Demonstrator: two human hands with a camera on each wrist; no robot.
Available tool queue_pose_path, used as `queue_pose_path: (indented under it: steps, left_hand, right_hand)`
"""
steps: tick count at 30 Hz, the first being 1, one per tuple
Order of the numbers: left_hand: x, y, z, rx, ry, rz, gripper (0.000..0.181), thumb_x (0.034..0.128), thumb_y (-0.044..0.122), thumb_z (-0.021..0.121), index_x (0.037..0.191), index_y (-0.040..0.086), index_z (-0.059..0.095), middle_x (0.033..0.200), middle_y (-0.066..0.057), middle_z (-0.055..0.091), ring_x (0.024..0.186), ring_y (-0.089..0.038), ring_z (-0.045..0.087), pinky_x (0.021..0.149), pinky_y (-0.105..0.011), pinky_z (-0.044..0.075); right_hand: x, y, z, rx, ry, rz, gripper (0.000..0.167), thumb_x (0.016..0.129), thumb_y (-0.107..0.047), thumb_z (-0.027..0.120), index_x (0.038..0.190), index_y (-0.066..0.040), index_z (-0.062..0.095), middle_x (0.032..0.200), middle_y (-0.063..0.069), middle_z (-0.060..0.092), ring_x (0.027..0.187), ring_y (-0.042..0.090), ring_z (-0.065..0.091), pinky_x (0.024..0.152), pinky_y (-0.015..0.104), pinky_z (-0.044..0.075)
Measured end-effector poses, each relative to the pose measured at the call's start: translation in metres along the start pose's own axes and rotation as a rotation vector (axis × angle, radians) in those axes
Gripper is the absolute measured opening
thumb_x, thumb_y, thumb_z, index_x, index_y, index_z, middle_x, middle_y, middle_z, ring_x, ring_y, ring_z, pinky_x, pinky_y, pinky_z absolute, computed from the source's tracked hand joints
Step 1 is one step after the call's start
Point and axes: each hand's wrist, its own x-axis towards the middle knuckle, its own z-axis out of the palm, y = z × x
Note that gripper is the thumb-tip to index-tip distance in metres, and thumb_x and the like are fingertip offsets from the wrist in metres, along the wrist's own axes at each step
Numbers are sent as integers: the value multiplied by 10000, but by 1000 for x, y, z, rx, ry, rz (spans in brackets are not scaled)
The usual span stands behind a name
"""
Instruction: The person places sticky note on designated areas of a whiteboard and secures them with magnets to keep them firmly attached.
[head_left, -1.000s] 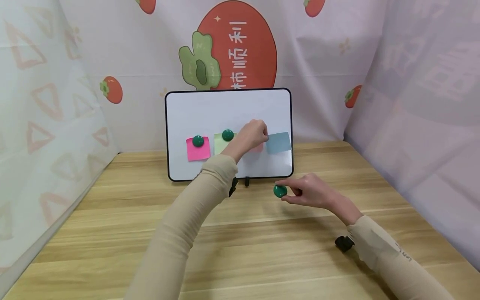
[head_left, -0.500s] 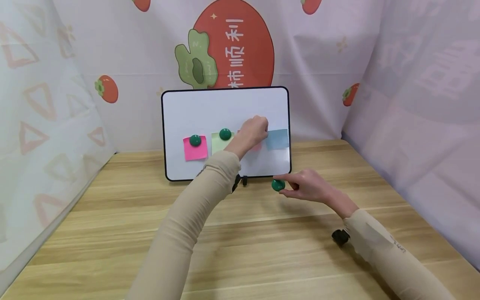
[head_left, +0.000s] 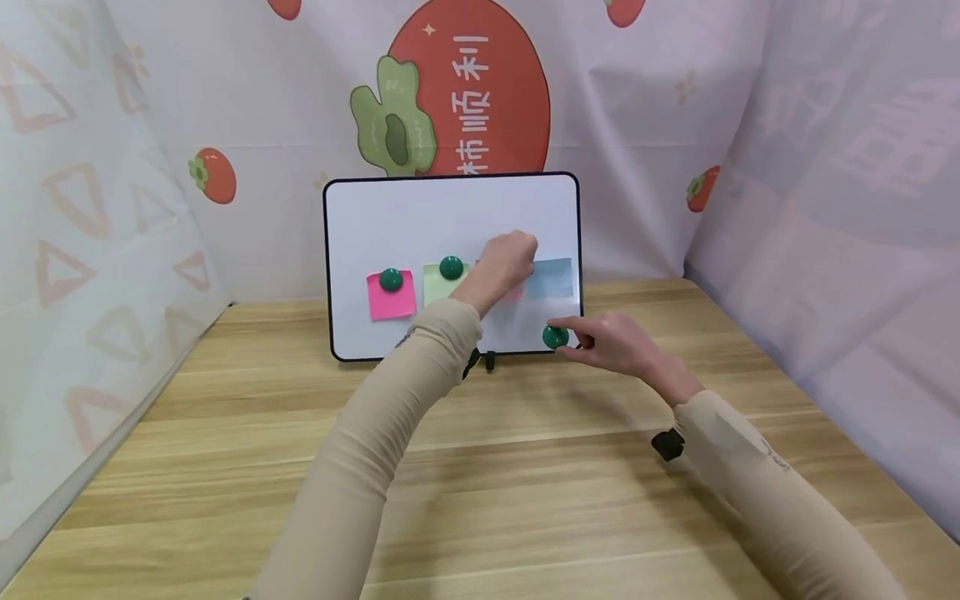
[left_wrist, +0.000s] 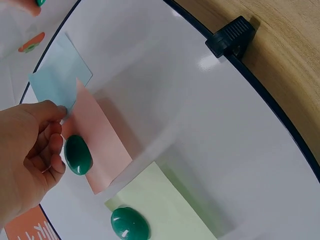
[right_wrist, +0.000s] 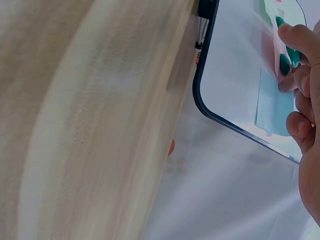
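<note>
A whiteboard [head_left: 390,217] stands upright on the table. Against its right part, my left hand [head_left: 506,262] pinches the upper left corner of a blue sticky note [head_left: 551,277]; the left wrist view shows thumb and finger meeting there. Beside that hand hangs a salmon-pink note [left_wrist: 100,140] under a green magnet [left_wrist: 78,155]. My right hand [head_left: 618,343] holds another round green magnet [head_left: 556,337] between thumb and index finger, in front of the board's lower right corner and below the blue note. Whether this magnet touches the board is unclear.
Further left on the board are a bright pink note [head_left: 392,304] and a light green note [head_left: 438,286], each with a green magnet on it. Black clip-like feet [head_left: 491,361] support the lower edge. Patterned cloth [head_left: 645,117] hangs behind the wooden table [head_left: 517,500].
My right hand has risen with its magnet from over the table to the board's lower corner. The blue note has shifted slightly left, away from the board's right edge, and sits straighter.
</note>
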Motion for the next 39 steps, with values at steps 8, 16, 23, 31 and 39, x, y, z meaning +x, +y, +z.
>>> queue_pose_path:
  steps: [8,16,23,31,39]
  left_hand:
    - [1,1,2,19,-24,-19,194,975,147,598,1132,96,699,999,-47,707,761,-123,602,779,-274,560]
    - [0,-4,1,17,-10,8,177,964,143,591,1047,106,743,955,-27,736,739,-111,598,730,-274,554]
    - [2,-11,5,-14,52,35,178,958,177,613,1032,125,767,957,-15,751,815,-150,654,796,-297,528]
    - [2,-13,6,74,128,48,176,956,258,639,1022,196,791,971,20,750,912,-193,602,860,-363,428]
    - [1,-15,9,68,150,51,199,965,320,648,1050,212,790,990,27,743,884,-185,552,867,-366,405]
  right_hand:
    - [19,16,-4,22,88,23,414,768,-124,851,1151,-37,719,571,-53,443,510,17,327,475,202,320]
    - [33,32,-2,2,133,92,420,785,-83,831,1185,-40,713,557,-29,467,502,35,341,485,192,307]
    - [45,40,-2,-55,161,201,420,820,-111,808,1215,-29,694,596,19,522,519,73,380,493,194,314]
    - [55,50,4,-118,204,280,403,862,-162,778,1230,-27,682,617,48,558,502,83,382,489,214,291]
    - [62,52,8,-141,191,345,438,887,-190,755,1283,-35,649,621,64,576,488,111,397,484,230,309]
